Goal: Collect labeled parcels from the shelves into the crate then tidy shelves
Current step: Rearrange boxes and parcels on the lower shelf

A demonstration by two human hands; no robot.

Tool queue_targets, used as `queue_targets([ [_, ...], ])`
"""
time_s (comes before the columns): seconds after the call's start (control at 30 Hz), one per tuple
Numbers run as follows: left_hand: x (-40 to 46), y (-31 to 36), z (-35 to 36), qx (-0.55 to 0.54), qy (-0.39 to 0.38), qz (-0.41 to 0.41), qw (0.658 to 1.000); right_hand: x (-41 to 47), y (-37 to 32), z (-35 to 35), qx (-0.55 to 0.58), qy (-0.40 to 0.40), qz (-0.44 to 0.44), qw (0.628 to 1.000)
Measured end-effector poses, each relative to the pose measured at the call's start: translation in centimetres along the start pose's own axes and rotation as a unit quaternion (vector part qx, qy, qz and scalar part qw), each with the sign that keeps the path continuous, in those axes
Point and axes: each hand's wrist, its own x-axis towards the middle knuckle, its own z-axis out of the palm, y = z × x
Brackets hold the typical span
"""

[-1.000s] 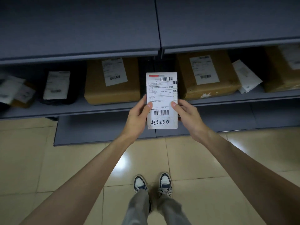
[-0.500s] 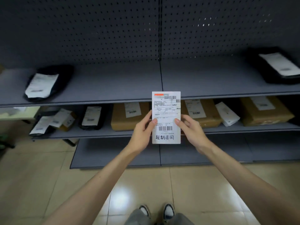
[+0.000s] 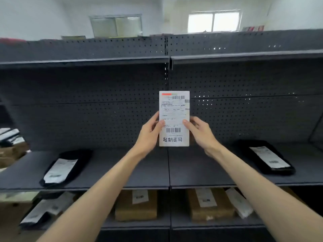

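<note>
I hold a white shipping label sheet (image 3: pixel 174 117) upright in front of the dark pegboard shelving, with barcodes and handwritten characters at its bottom. My left hand (image 3: pixel 150 135) pinches its left edge and my right hand (image 3: pixel 201 133) pinches its right edge, thumbs on the front. On the middle shelf (image 3: pixel 157 172) lie a black labeled bag (image 3: pixel 66 167) at left and another black labeled bag (image 3: pixel 267 157) at right. On the lower shelf sit two brown labeled boxes (image 3: pixel 136 205) (image 3: pixel 209 203). No crate is in view.
More labeled bags (image 3: pixel 43 210) lie at the lower left, and a white packet (image 3: pixel 239 205) leans beside the right box. Cardboard boxes and parcels (image 3: pixel 12 147) sit at the far left. The top shelf (image 3: pixel 83 61) runs above. Windows show behind the shelving.
My view has tilted upward from the floor and lower shelf to the upper shelves. Both hands have risen with the label sheet, keeping the same hold.
</note>
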Motion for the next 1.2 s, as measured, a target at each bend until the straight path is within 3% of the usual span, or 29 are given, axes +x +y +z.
queue_targets([
  [0.6, 1.4, 0.8, -0.5, -0.031, 0.037, 0.009, 0.999, 2.9, -1.2, -0.3, -0.078, -0.021, -0.037, 0.996],
  [0.83, 3.5, 0.8, -0.9, -0.055, 0.02, 0.02, 0.998, 2.3, -2.4, -1.5, -0.167, 0.006, 0.005, 0.986],
  [1.03, 5.9, 0.4, 2.0, -0.104, -0.034, 0.026, 0.994, 1.2, -3.4, -8.2, -0.388, 0.062, 0.079, 0.916],
  [1.2, 8.2, 1.1, 7.3, -0.153, -0.095, 0.023, 0.983, -2.4, -5.5, -15.0, -0.566, 0.091, 0.164, 0.803],
])
